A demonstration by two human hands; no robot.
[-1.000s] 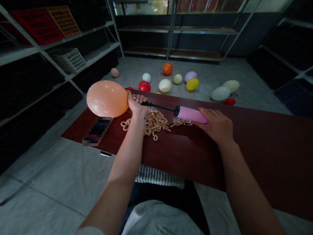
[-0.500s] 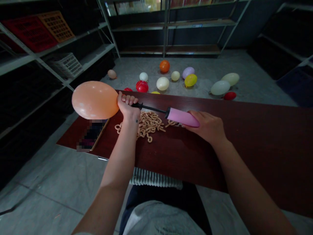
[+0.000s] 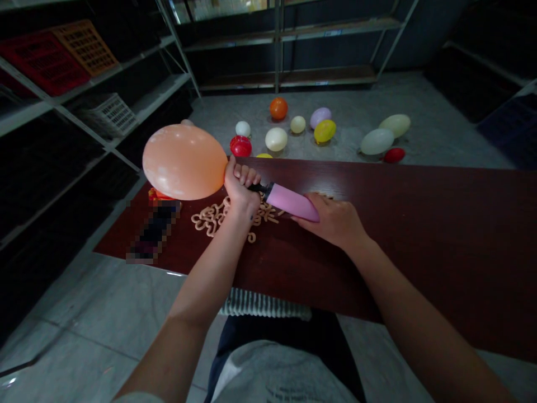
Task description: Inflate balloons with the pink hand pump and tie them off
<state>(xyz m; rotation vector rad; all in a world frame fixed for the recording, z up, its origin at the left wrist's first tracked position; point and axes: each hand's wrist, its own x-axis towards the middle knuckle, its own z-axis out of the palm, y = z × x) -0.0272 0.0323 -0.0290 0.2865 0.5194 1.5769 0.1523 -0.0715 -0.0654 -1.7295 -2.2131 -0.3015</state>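
Note:
My left hand is a closed fist round the neck of an inflated orange balloon and the black nozzle of a hand pump. The balloon sticks out to the left, above the dark red table. My right hand grips the rear of the pink pump, whose barrel is pushed up close to my left fist. Under both hands lies a heap of flat beige balloons on the table.
A blurred dark flat object lies at the table's left end. Several inflated balloons of mixed colours are scattered on the grey floor beyond the table. Metal shelving with crates lines the left wall and back wall.
My right hand has pushed the pink barrel leftwards, so the black rod that showed earlier is now almost hidden. The orange balloon looks larger.

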